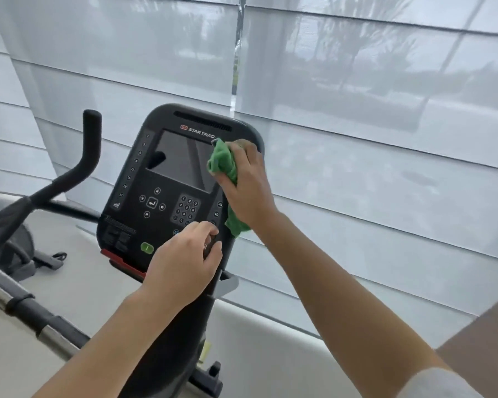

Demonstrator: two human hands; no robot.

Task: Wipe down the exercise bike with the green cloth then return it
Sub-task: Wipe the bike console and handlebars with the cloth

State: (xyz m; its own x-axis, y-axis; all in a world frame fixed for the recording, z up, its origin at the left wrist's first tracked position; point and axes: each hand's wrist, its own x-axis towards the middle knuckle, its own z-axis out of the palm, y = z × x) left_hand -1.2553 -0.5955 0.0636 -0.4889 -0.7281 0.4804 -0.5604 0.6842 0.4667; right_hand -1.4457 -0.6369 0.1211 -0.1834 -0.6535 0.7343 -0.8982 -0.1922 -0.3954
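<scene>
Green cloth (pixel 222 163) bunched in the fingers of the right hand (pixel 249 185), pressed against the right edge of the console screen (pixel 181 159), one tail hanging down past the wrist beside the console's right side. Right fingers curled tight round the cloth, thumb side toward the screen. Left hand (pixel 184 262) lower and nearer, fingers bent, gripping the console's lower right edge just right of the keypad (pixel 186 209). Exercise bike console (pixel 144 196) black, tilted, with a green button (pixel 146 248) and a red strip along its near edge. Black handlebar (pixel 89 150) rising at far left. Pale sheer blinds (pixel 357 110) across the window behind.
</scene>
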